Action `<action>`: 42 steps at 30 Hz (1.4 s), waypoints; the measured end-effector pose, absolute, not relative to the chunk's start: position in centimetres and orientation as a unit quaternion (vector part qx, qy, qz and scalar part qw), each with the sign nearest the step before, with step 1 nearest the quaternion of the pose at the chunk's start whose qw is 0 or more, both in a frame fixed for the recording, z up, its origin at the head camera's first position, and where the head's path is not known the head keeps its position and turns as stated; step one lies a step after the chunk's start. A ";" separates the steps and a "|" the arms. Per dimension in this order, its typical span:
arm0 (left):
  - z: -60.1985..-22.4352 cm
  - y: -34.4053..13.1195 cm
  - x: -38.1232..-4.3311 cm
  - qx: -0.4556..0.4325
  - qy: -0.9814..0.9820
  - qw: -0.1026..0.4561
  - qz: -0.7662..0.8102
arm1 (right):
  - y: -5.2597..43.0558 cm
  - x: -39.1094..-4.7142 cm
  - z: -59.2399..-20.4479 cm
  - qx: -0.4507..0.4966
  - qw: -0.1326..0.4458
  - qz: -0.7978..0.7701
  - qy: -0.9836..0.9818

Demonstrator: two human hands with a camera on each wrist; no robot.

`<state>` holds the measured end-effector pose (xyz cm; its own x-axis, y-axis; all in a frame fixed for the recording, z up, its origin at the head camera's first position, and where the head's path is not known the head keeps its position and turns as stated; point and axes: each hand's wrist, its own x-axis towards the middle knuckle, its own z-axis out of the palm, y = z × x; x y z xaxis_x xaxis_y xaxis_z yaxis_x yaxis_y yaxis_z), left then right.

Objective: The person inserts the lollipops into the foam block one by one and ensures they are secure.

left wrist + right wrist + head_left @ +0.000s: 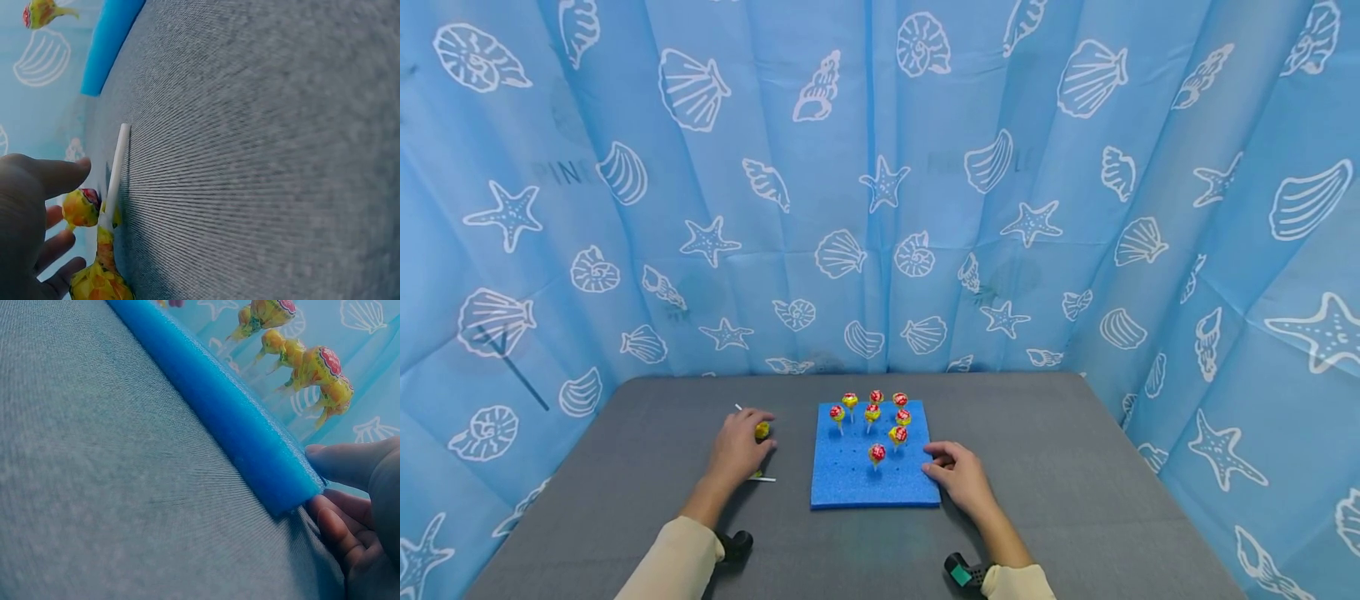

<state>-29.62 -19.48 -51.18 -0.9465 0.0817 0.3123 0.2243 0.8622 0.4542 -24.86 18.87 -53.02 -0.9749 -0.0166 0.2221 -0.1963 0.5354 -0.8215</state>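
My left hand [741,446] reaches over the lollipops lying on the table at the left. In the left wrist view its thumb and fingers are spread apart. A yellow-wrapped lollipop [80,207] lies between them, with no grip on it visible. Nearer the camera lies another lollipop [103,282], its white stick [117,169] along the table. My right hand [961,477] holds the right edge of a blue foam board [850,492], thumb on top and fingers at its side. Several red and yellow lollipops, one being the front lollipop [877,454], stand upright in the board.
A grey cloth-covered table [1037,508] carries everything. Small holes show in the foam's left and front parts. Behind the table hangs a blue curtain [880,208] with white shell prints. Dark wrist devices, such as the right one [964,572], sit at both wrists.
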 end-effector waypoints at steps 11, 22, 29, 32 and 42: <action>-51.4 -19.9 -29.9 -0.057 -0.961 0.121 -0.241 | 18.9 -24.9 -52.9 0.066 0.085 0.483 -0.869; -51.4 -20.1 -29.9 -0.043 -0.961 0.109 -0.250 | 18.8 -25.0 -52.8 0.064 0.085 0.479 -0.871; -51.3 -20.3 -30.2 -0.041 -0.960 0.096 -0.261 | 18.8 -25.1 -52.8 0.067 0.084 0.483 -0.869; -51.1 -20.3 -30.1 -0.042 -0.959 0.095 -0.262 | 18.9 -25.1 -52.9 0.067 0.085 0.486 -0.867; -50.8 -20.1 -29.9 -0.051 -0.949 0.098 -0.296 | 19.0 -24.9 -53.0 0.070 0.085 0.487 -0.867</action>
<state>-29.90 -20.10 -50.80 -0.9754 0.0393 0.2171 0.1557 0.8195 0.5515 -24.93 18.95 -53.00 -0.9758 -0.0377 0.2153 -0.2035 0.5165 -0.8318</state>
